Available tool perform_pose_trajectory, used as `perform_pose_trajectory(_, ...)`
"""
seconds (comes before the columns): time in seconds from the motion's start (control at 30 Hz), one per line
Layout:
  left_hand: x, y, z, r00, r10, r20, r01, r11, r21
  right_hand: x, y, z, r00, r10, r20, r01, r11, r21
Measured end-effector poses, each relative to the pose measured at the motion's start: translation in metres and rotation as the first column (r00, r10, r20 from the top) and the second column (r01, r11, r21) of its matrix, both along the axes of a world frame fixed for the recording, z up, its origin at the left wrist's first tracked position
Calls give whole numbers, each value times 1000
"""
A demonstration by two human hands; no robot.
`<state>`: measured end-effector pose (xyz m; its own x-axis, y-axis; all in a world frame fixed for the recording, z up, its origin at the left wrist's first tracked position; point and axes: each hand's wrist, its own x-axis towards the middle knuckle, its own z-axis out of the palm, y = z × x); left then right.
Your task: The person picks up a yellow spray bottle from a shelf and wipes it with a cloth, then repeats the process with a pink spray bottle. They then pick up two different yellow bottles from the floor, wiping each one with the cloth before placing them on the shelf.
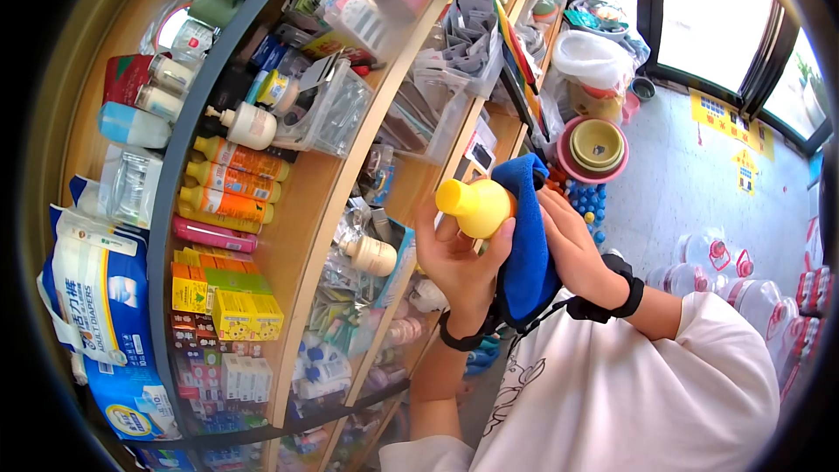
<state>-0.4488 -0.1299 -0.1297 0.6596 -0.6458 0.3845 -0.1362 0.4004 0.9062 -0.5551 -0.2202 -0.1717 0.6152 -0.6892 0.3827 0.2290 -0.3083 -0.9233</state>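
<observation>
Plastic of the yellow bottle (479,206), at frame centre, is judged light, stiff and slippery, so it is gripped round its body by the curled left hand (456,260) while a soft blue cloth (527,245) is pressed on by the closed right hand (572,249).

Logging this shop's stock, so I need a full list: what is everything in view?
yellow bottle: one, yellow, gripped in the left hand
blue cloth: one, blue, against the bottle under the right hand
squeeze bottles: three, yellow-orange, stacked on a left shelf
diaper pack: one, white and blue, far left
small boxes: many, yellow, green and red, beside the diaper pack
bowls: one stack, pink and green, beyond the shelves
water jugs: several, clear with red caps, on the floor
shelves: several, wooden, crowded with goods
wristbands: two, black, one per wrist
left hand: one, around the bottle
right hand: one, on the cloth
</observation>
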Motion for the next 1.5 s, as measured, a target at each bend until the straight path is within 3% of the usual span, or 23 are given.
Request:
perform_pose_trajectory(0.07,-2,-2,-4,997,-7,76,5,1000,22,7,-6,-16,959,219,181,-264,920,288)
perform_pose_trajectory(0.1,-4,-2,-8,988,-11,151,5,999,41,12,-2,-23,961,212,179,-258,919,297)
perform_pose_trajectory(0.17,-8,-8,-10,989,-51,142,40,996,78,27,7,-36,946,-114,303,-37,892,451)
perform_pose_trajectory(0.2,-7,-12,-13,990,-78,120,68,994,90,31,-3,-58,952,-293,95,302,947,-112)
perform_pose_trajectory(0.23,-7,-13,-17,990,-102,97,92,991,102,32,6,-42,925,-346,158,314,929,196)
perform_pose_trajectory(0.33,-8,-17,-21,992,-117,42,110,982,151,19,4,-25,887,-415,203,458,849,-265)
perform_pose_trajectory(0.37,-6,-19,-19,992,-115,45,107,983,150,18,5,-28,887,-413,205,457,850,-264)
perform_pose_trajectory(0.43,-3,-21,-12,993,-117,-12,118,984,132,13,12,-38,926,-296,236,340,924,-175)
perform_pose_trajectory(0.47,-3,-20,-5,993,-115,-12,115,978,173,16,10,-49,918,-309,248,376,877,-298)
perform_pose_trajectory(0.63,-4,-21,1,991,-118,70,106,982,159,16,4,-71,938,-292,188,343,864,-369)
perform_pose_trajectory(0.67,-3,-21,-1,990,-124,66,112,981,155,16,2,-73,947,-274,168,315,896,-313)
perform_pose_trajectory(0.77,-7,-20,-3,991,-113,76,103,987,125,16,-4,-52,952,-265,155,294,930,-219)
perform_pose_trajectory(0.83,-11,-17,-5,991,-109,80,99,989,111,15,-13,-41,955,-245,167,291,881,-372)
perform_pose_trajectory(1.0,-9,-5,-10,986,-105,133,90,989,116,23,-10,-41,953,-202,227,273,899,-342)
perform_pose_trajectory(1.1,-9,2,-17,990,-79,115,67,992,102,22,-5,-65,982,-119,144,159,938,-308)
perform_pose_trajectory(1.2,-3,16,-18,998,-59,-15,60,992,112,10,0,-83,998,-23,59,39,957,-287)
perform_pose_trajectory(1.23,-1,22,-24,998,-22,57,14,991,135,6,3,-94,999,14,36,-4,962,-275)
perform_pose_trajectory(1.43,11,40,-41,997,27,74,-36,992,125,-4,14,-97,994,95,-50,-102,981,-163)
perform_pose_trajectory(1.5,22,45,-46,969,-187,164,169,979,114,0,13,-82,961,274,-27,-275,957,-87)
